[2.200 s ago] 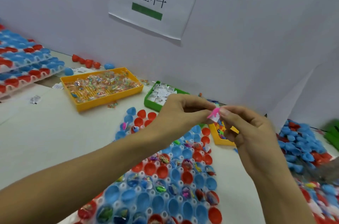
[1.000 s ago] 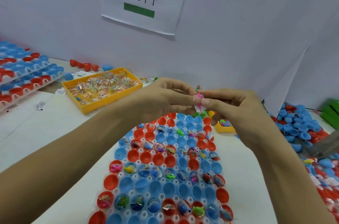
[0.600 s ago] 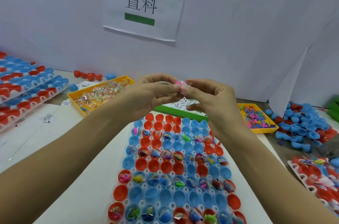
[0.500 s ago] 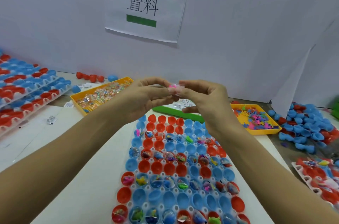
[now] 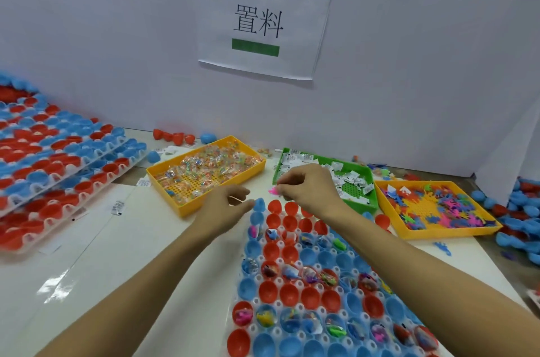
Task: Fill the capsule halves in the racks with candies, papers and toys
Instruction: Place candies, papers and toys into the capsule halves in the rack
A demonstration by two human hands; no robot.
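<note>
Right hand (image 5: 309,185) pinches a pink toy (image 5: 273,190); left hand (image 5: 226,207) loosely curled, grip empty.

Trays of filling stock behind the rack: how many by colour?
Yellow plastic trays: 2, the candy tray and the toy tray
Green plastic tray of folded papers: 1
Total: 3

Pale wall (image 5: 117,35) with paper sign (image 5: 263,20) behind glossy white table (image 5: 102,254).
</note>
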